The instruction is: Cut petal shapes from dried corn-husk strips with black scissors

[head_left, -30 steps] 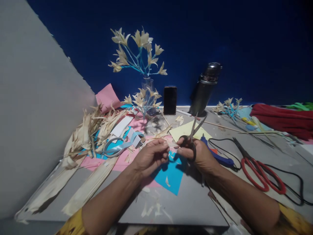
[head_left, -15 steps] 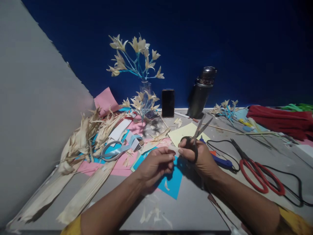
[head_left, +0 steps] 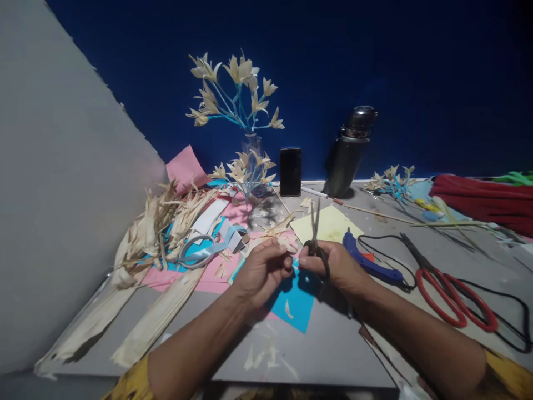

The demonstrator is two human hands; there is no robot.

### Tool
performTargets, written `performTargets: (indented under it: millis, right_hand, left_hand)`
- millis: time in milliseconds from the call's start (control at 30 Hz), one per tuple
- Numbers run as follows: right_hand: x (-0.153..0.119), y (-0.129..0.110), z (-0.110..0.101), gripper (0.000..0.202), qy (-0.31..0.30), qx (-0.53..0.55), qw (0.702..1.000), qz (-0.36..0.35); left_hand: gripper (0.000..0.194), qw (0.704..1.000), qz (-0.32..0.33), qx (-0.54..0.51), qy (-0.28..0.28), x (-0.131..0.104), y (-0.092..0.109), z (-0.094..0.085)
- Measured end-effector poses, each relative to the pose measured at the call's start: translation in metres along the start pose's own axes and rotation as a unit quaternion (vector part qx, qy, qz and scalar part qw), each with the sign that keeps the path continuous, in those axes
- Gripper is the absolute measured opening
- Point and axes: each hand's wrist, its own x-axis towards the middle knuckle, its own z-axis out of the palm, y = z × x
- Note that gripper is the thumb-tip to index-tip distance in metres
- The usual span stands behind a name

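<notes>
My left hand (head_left: pixel 263 273) pinches a small pale piece of dried husk (head_left: pixel 286 245) between thumb and fingertips. My right hand (head_left: pixel 340 268) is closed round the black handles of a small pair of scissors (head_left: pixel 315 226), whose slightly parted blades point up and away from me. The fingertips of both hands are close together, a short gap apart. Below them lies a sheet of blue paper (head_left: pixel 296 306) with a husk scrap (head_left: pixel 288 309) on it. Just right of my right hand rests a blue glue gun (head_left: pixel 370 262).
Long dried husks (head_left: pixel 156 322) and a roll of ribbon (head_left: pixel 200 253) lie at left. Red-handled scissors (head_left: pixel 453 297) lie at right. Behind stand a glass vase (head_left: pixel 252 145) with husk flowers, a phone (head_left: pixel 290 172) and a dark flask (head_left: pixel 348 153). Yellow paper (head_left: pixel 328 225) lies beyond my hands.
My right hand has drawn slightly away from the husk piece and turned the scissors more upright. Their blades are closer together. The whole view has shifted slightly.
</notes>
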Motion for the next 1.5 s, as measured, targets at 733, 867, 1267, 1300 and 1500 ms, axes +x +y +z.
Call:
performTargets:
  millis: [733, 867, 1267, 1300, 1500]
  right_hand:
    - [-0.01, -0.007, 0.002, 0.056, -0.213, -0.018, 0.971, 0.105]
    - [-0.011, -0.008, 0.004, 0.052, -0.206, -0.019, 0.972, 0.111]
    - [-0.012, -0.007, 0.005, 0.055, -0.222, -0.013, 0.968, 0.115]
    - [-0.012, -0.008, 0.005, 0.053, -0.223, -0.011, 0.968, 0.117]
    - [-0.012, -0.004, 0.006, 0.043, -0.209, 0.001, 0.97, 0.125]
  left_hand:
    - [0.013, 0.964, 0.115, 0.24, 0.012, 0.0, 0.017, -0.006]
    - [0.013, 0.958, 0.127, 0.255, 0.013, 0.001, 0.016, -0.008]
    - [0.01, 0.961, 0.122, 0.248, 0.002, 0.001, 0.016, -0.01]
    - [0.01, 0.961, 0.121, 0.25, 0.002, 0.001, 0.016, -0.009]
    - [0.009, 0.955, 0.128, 0.268, 0.006, -0.001, 0.019, -0.009]
